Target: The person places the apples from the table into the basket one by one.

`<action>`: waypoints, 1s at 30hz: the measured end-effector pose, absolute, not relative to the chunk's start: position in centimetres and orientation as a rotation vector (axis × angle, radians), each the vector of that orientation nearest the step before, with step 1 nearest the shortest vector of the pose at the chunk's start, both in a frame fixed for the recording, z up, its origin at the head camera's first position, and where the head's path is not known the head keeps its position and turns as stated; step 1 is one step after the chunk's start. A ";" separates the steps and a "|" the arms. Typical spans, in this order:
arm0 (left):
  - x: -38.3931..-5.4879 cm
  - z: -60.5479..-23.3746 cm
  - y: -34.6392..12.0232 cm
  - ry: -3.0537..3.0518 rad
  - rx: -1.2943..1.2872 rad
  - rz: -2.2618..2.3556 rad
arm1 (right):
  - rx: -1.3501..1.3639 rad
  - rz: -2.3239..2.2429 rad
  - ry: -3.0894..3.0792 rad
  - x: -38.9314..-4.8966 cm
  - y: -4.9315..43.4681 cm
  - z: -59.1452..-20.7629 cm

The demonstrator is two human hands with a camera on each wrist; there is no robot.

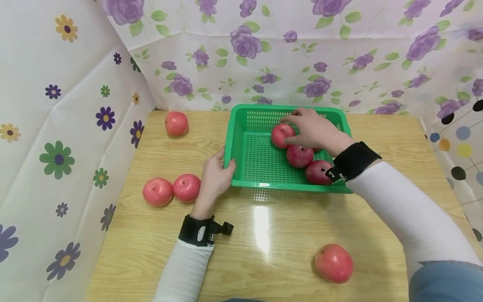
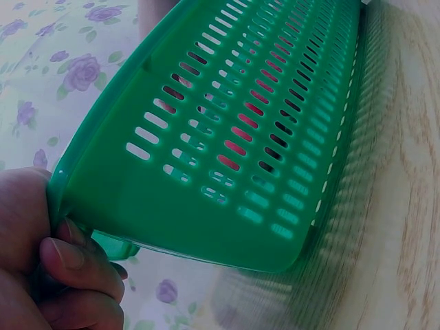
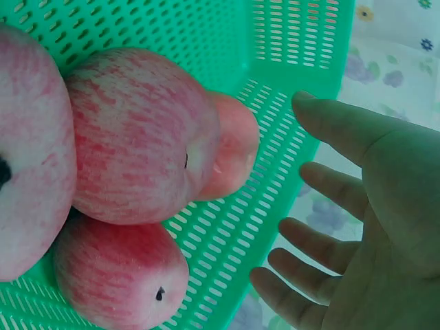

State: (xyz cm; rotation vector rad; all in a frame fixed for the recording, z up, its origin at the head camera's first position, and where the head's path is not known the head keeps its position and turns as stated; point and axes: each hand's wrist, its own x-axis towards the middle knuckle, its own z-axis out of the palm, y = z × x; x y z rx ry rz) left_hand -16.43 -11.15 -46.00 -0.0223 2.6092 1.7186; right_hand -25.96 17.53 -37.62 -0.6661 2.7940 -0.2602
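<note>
A green plastic basket stands toward the back of the table with several red apples in it. My left hand grips its left rim, and the left wrist view shows the fingers curled at the rim's corner. Over the basket's right half is my right hand, fingers spread and nothing held. Nearest to it in the head view is a light red apple. Two darker apples lie in front of that one, and another is mostly hidden under the hand. The right wrist view shows fingertips apart from the apples.
Two apples sit side by side on the table left of my left hand. One apple is at the back left, another apple at the front right. A flowered cloth hangs behind the wooden table.
</note>
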 end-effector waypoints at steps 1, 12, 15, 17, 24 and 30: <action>-16.4 -46.0 -11.2 2.608 -0.020 1.717 | -0.662 -0.267 2.789 -25.9 17.8 -37.6; -16.4 -46.0 -11.2 2.587 -0.014 1.721 | -0.683 -0.322 2.756 -25.1 19.5 -37.6; -16.4 -45.9 -11.1 2.573 -0.016 1.745 | -0.695 -0.333 2.758 -24.6 19.9 -37.4; -16.3 -45.9 -11.1 2.569 -0.018 1.749 | -0.690 -0.340 2.760 -24.2 20.2 -37.2; -16.2 -45.9 -11.0 2.577 -0.033 1.737 | -0.689 -0.432 2.777 -22.2 21.1 -36.9; -16.3 -46.0 -11.0 2.587 -0.020 1.759 | -0.722 -0.523 2.805 -20.6 22.1 -36.8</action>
